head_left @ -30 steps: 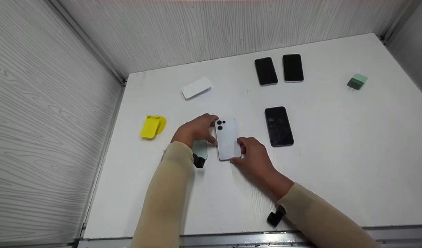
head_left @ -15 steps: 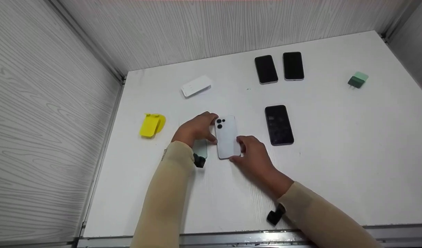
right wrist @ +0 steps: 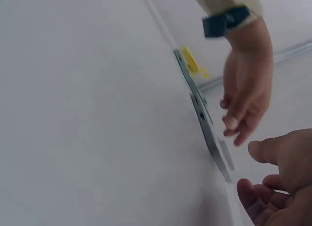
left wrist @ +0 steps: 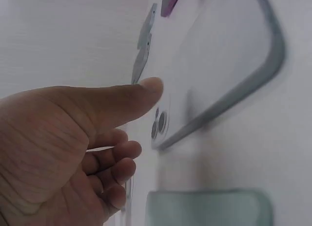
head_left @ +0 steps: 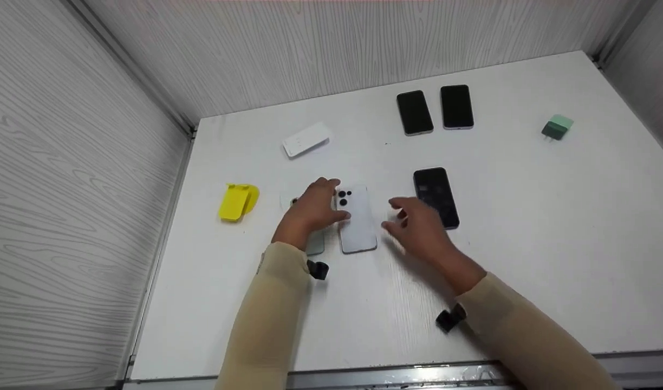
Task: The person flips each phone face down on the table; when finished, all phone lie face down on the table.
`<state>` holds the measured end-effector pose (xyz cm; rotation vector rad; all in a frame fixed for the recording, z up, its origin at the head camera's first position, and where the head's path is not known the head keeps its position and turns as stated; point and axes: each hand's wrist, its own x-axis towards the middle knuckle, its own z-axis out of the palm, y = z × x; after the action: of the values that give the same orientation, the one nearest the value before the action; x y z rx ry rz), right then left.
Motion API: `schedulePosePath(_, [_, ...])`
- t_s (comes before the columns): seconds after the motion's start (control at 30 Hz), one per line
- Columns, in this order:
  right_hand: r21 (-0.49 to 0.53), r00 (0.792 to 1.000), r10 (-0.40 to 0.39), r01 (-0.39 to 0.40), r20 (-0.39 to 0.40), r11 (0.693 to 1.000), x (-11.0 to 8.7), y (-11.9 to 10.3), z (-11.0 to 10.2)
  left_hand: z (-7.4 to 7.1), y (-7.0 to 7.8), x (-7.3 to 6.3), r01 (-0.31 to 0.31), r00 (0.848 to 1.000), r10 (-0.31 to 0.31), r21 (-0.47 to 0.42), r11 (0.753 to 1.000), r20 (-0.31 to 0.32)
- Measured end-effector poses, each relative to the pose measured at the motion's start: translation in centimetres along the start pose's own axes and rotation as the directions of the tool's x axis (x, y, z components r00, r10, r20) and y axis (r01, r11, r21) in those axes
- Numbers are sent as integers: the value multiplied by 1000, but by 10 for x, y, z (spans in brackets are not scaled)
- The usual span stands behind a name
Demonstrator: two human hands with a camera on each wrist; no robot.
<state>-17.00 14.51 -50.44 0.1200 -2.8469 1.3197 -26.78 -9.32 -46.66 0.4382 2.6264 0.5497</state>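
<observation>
A pale smartphone [head_left: 358, 230] lies camera side up at the middle of the table. Over its left edge hovers my left hand [head_left: 310, 208], fingers loosely bent, nothing held; in the left wrist view the thumb [left wrist: 122, 99] is raised near the phone's camera end. Partly hidden below that hand lies a pale green phone [head_left: 316, 245]. My right hand [head_left: 423, 227] is off the pale phone's right side, thumb and fingers apart around air. Just behind it, a dark-screened phone [head_left: 437, 192] is partly covered by the hand in the head view.
Two black-screened phones [head_left: 415, 112] lie at the back. A white phone stand [head_left: 306, 140] is at the back left, a yellow stand [head_left: 235, 202] at the far left. Toward the right edge sits a green charger plug [head_left: 557, 128]. Panels wall the table at the back and sides.
My right hand has let go of the pale phone's lower right corner and moved right and away. The left thumb has lifted over the phone's edge. The phone stays in place.
</observation>
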Motion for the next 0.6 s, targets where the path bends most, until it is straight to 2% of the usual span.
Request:
schedulePosePath(0.07, [-48,999,-18,16,-28,999,13,14,-21,14,14,-6,-38,998,36,-29,999,-48])
schedulePosePath(0.17, [-127,999,-19,13,-44,992,36,36,-49,37,37,-10,-115,991,111,-56,992,-76])
schedulePosePath(0.27, [-180,1000,23,-23,-4,983,55,55,-67,61,60,-6,-192,979,189,-30,981,-72])
schedulePosePath(0.37, [-221,997,70,-59,39,974,65,67,-75,81,80,2,-260,963,261,25,965,-70])
schedulePosePath(0.47, [-227,995,86,-73,44,971,70,71,-78,93,92,11,-316,941,322,67,946,-100])
schedulePosePath(0.6, [-187,995,89,-79,44,979,73,69,-80,97,102,19,-354,921,359,64,933,-151])
